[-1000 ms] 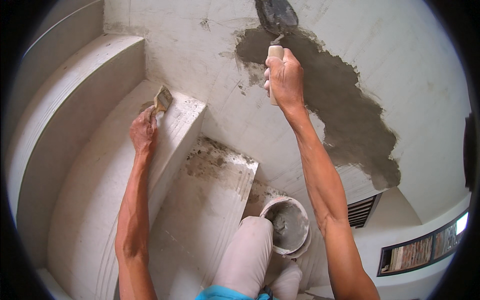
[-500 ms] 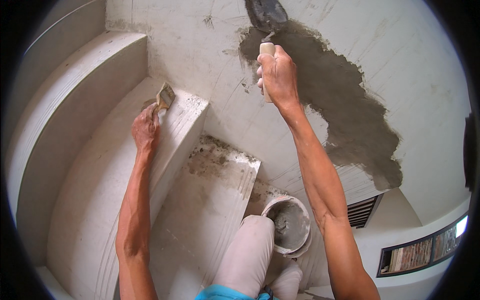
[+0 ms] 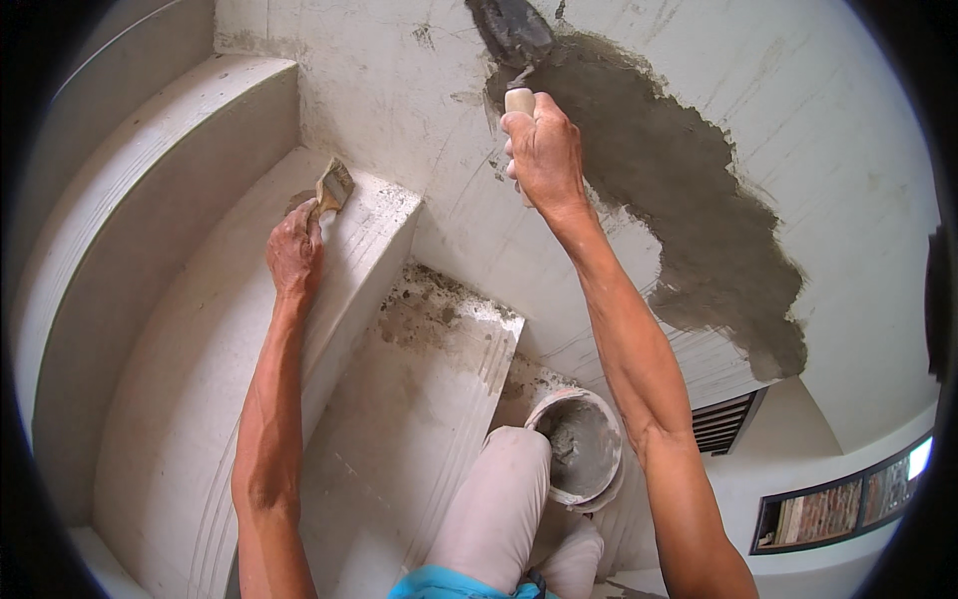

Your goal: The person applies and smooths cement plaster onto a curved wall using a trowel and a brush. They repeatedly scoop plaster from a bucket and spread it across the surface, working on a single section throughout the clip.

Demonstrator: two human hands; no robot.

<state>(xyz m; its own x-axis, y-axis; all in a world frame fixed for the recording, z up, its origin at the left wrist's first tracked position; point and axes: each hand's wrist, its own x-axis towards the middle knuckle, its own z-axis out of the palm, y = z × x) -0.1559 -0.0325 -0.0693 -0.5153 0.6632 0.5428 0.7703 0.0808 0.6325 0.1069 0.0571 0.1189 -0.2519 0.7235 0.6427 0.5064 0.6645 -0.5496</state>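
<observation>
My right hand (image 3: 545, 150) is wrapped round the pale wooden handle of a trowel (image 3: 514, 32). The trowel's dark blade lies against the wall at the upper left end of a wide patch of wet grey mortar (image 3: 679, 190). My left hand (image 3: 295, 245) grips a flat paintbrush (image 3: 333, 188) by its handle, and rests over a stair tread (image 3: 239, 290). The brush's bristles point up and right, near the tread's outer edge. Between my knee and right forearm stands a round bucket (image 3: 589, 449) with grey mortar inside.
Curved concrete steps (image 3: 150, 150) rise on the left. A lower tread (image 3: 399, 389) with dark stains lies in front of my leg. At the right are a dark slatted vent (image 3: 726, 423) and a low window (image 3: 838, 514) in the white wall.
My right hand and the trowel have shifted slightly left, the blade turning a little toward the upper left. The left hand with the brush stays almost where it was.
</observation>
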